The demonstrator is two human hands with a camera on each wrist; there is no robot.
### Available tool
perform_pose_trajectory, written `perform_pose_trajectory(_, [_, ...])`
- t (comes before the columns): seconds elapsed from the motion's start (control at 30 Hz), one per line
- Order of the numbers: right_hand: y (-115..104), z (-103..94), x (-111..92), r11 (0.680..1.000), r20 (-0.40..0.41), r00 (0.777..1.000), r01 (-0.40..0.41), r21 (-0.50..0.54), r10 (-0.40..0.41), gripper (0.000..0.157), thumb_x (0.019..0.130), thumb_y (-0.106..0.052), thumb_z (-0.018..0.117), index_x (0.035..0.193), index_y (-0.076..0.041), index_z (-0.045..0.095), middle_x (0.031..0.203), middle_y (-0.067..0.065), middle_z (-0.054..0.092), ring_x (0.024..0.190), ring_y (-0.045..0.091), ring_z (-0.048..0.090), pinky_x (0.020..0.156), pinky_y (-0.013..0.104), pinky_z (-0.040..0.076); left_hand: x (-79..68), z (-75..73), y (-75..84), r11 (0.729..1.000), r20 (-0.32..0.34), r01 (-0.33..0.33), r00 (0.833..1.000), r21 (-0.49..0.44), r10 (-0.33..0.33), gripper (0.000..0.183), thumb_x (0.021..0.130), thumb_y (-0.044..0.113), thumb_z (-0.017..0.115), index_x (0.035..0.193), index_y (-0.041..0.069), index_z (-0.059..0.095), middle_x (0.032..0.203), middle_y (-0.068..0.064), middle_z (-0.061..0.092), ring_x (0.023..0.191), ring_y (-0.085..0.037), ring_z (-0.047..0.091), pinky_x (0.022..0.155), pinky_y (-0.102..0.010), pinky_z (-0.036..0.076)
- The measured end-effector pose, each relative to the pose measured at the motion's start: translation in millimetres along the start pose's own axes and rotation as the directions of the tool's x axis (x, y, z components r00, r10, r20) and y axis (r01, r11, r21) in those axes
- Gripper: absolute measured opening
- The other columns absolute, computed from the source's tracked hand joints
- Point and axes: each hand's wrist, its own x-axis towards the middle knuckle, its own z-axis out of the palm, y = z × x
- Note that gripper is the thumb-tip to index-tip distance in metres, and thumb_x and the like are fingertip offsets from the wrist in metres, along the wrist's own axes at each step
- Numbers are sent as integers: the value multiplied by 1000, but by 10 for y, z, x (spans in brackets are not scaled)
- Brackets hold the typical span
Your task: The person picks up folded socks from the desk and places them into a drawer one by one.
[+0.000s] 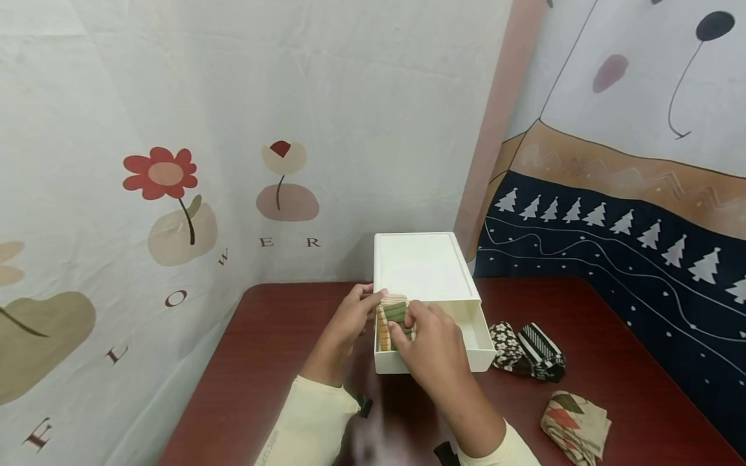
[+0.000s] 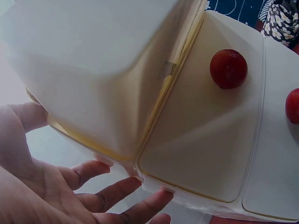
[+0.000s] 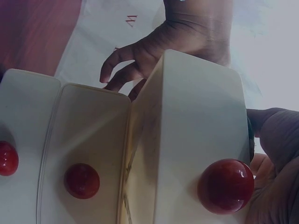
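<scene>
A white drawer unit [image 1: 425, 265] has its top drawer [image 1: 474, 323] pulled out. Folded striped socks in cream and mustard [image 1: 383, 327] line the drawer's left side. Among them my right hand [image 1: 434, 340] pinches a green folded sock [image 1: 396, 312] between thumb and fingers. At the drawer's left wall is my left hand [image 1: 352, 317], its thumb by the rim near the socks. In the left wrist view, its loosely extended fingers [image 2: 117, 193] touch the unit's side. The right wrist view shows a red round knob [image 3: 225, 186] on the open drawer's front; that front partly hides my right hand [image 3: 275, 163].
Two shut lower drawers carry red knobs [image 3: 81, 181]. Right of the unit lie black-and-white patterned folded socks [image 1: 542, 353] and a beige argyle sock [image 1: 576, 424] on the dark red table [image 1: 280, 362]. Printed cloth [image 1: 350, 129] hangs behind.
</scene>
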Motion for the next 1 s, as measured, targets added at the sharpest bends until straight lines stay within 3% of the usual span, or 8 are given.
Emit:
perform_pose_trajectory(0.2, [-14,-2,42,999,80,996,-35,-21,36,41,87,-22,90,72,-16,53,70,1,53,62,15,48,54,28,37,-1,7,3,1000,10,-5,1000,-12,5,60,110,45,59,155,7,48,153,-20,59,139,-43,63,88,-41,40])
perform_pose_trajectory(0.43, [-25,-1,106,995,195,977,-72,-61,83,39,91,-24,87,71,-17,55,63,-1,51,58,16,48,51,30,35,-1,13,7,1000,6,-12,1000,-27,13,60,109,43,60,154,5,49,154,-23,57,141,-47,60,107,-62,40])
perform_pose_trajectory(0.67, [-43,-3,152,993,255,961,-86,-82,104,42,96,-27,83,67,-17,53,56,-3,44,54,17,45,49,31,32,3,0,-7,1000,-3,9,1000,-13,-9,62,108,45,61,154,7,49,154,-21,57,138,-45,60,103,-57,40])
perform_pose_trajectory(1.0, [-61,-55,184,986,351,929,-70,-151,119,34,102,-32,76,76,-18,59,64,0,55,61,20,53,61,41,38,6,8,-7,1000,5,4,1000,-26,-4,62,107,45,63,154,7,49,152,-22,58,139,-46,61,117,-71,34])
